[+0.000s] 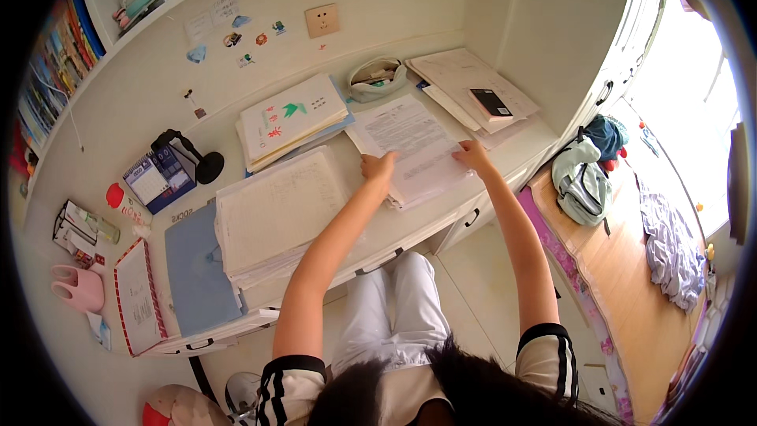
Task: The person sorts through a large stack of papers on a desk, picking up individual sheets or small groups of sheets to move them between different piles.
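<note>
A stack of printed papers lies on the white desk in front of me, and its lower sheets look slightly glossy or see-through. My left hand is closed on the near left edge of the stack, its thumb on top. At the right edge, my right hand pinches the sheets between thumb and fingers. Left of my left hand sits a thick pile of white paper. Behind that is another pile, topped by a white sheet with a green figure and red writing.
A grey-green pencil case stands open behind the papers. More papers with a small black-covered book lie at the back right. A blue folder, desk calendar and black stand are at left; a backpack rests at right.
</note>
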